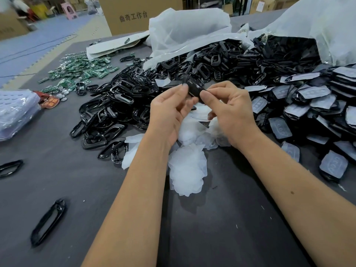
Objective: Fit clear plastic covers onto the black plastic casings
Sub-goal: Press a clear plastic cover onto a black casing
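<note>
1. Both hands are raised above the dark grey table and meet on one small black plastic casing, held in the air between them.
2. The left hand grasps the casing's left end, its thumb on top and its curled fingers beneath.
3. The right hand pinches the casing's right end between thumb and forefinger — the other fingers curl below it.
4. Whether a cover already sits on the held casing cannot be told.
5. Directly under the hands lies a loose heap of clear, milky plastic covers, spilling toward the near edge of the table.
6. Left of the hands spreads a pile of glossy black plastic frames; two stray frames lie apart near the left edge.
7. To the right, stacked black casings with clear covers on them lie face up — well clear of the hands.
8. Behind them, more black parts pour from a white plastic bag.
9. At the far left sit small green circuit boards, and a brown cardboard box stands beyond the table.
</note>
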Tool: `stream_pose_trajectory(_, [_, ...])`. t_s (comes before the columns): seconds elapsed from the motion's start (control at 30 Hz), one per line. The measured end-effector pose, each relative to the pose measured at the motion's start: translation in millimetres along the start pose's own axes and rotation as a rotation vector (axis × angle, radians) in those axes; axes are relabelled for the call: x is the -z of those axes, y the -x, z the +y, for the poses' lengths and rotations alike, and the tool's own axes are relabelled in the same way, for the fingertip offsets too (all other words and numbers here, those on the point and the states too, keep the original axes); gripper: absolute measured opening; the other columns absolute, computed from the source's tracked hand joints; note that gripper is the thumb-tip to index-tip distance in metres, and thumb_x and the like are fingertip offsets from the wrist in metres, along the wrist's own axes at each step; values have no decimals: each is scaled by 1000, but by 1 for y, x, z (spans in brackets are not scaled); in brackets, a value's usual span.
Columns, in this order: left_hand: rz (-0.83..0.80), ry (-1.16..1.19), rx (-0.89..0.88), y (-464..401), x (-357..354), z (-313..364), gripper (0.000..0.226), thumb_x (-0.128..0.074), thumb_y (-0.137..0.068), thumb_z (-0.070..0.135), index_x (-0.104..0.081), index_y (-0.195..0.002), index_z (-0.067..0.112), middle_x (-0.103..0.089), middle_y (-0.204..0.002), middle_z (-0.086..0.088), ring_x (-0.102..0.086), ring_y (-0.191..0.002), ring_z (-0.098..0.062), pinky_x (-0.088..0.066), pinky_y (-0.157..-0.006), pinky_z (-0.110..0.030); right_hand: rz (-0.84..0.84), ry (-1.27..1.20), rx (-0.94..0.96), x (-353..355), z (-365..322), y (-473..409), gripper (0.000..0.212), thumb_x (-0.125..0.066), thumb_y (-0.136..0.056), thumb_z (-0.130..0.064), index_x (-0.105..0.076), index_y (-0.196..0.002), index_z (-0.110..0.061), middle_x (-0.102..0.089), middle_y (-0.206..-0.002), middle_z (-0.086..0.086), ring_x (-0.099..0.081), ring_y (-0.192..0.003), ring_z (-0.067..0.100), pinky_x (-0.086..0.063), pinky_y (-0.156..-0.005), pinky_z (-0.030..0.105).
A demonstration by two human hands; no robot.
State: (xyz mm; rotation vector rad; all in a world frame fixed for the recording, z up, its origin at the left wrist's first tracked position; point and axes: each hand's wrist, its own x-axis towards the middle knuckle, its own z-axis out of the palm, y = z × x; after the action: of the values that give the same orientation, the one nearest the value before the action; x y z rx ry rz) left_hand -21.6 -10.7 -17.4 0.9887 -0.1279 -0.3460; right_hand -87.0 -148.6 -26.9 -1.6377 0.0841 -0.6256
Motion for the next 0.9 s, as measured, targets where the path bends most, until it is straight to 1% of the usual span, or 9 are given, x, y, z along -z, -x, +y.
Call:
stream_pose_trajectory(0.03, [-8,-32,-29,0,0,-2,8,-67,-97,5,-72,-95,0,-73,-80,-11,-67,-62,-15,-56,-60,-18,-28,-118,-73,0,-1,-1,8,-73,-96,-11,-79,-91,-9,-65,-93,0,-62,-77,9,-53,-59,28])
stream_pose_trajectory(0.1, [-16,-78,-59,0,1,-3,7,-68,-96,3,-74,-98,1,-72,-84,-12,-63,-62,-13,-55,-59,-17,-102,-306,-202,1,-2,-1,12,-69,-98,-12,-79,-94,-7,-69,-86,1,-60,-76,9,-50,-58,25])
stream_pose_trajectory(0.23, [2,-111,-62,-1,2,-2,6,-69,-96,6,-75,-97,3,-71,-80,-9,-60,-60,-10,-53,-57,-16,-180,-491,-312,3,-1,-1,20,-62,-100,-7,-81,-97,-14,-77,-91,3,-68,-79,10,-54,-66,26])
stream_pose_trajectory(0.33, [12,-110,-78,-2,2,-3,9,-68,-97,6,-75,-92,5,-70,-82,-10,-61,-64,-11,-55,-60,-18,-181,-474,-284,4,1,-1,23,-64,-97,0,-78,-109,-14,-78,-95,4,-71,-84,12,-56,-69,26])
stream_pose_trajectory(0.4, [5,-106,-75,-3,2,-3,8,-67,-98,6,-74,-96,3,-72,-87,-12,-65,-72,-14,-57,-63,-20,-142,-443,-261,5,2,-1,27,-68,-93,3,-77,-113,-13,-76,-91,2,-70,-83,12,-55,-69,25])
stream_pose_trajectory(0.53, [-20,-95,-60,-3,2,-4,11,-65,-99,7,-73,-104,2,-73,-98,-16,-67,-82,-19,-59,-68,-23,-71,-387,-223,5,2,-1,32,-74,-88,6,-75,-113,-14,-72,-75,-5,-69,-76,11,-54,-71,21])
stream_pose_trajectory(0.7, [-42,-92,-52,-3,3,-5,10,-65,-99,8,-73,-103,3,-74,-96,-13,-66,-85,-20,-59,-71,-25,-92,-383,-186,5,0,-1,31,-73,-86,11,-72,-111,-8,-68,-68,-5,-66,-69,11,-54,-79,22])
stream_pose_trajectory(0.77, [-51,-91,-66,-3,5,-4,11,-65,-99,8,-73,-103,2,-75,-95,-12,-68,-84,-18,-60,-73,-24,-112,-409,-204,7,0,-2,29,-72,-87,10,-72,-110,-8,-69,-71,-3,-66,-71,12,-55,-80,24])
stream_pose_trajectory(0.9, [-41,-171,-74,-3,4,-4,15,-67,-98,8,-74,-107,-1,-72,-95,-14,-63,-75,-13,-56,-65,-18,-162,-529,-303,9,-2,-4,28,-66,-92,6,-69,-117,-5,-73,-91,5,-70,-83,16,-57,-79,27])
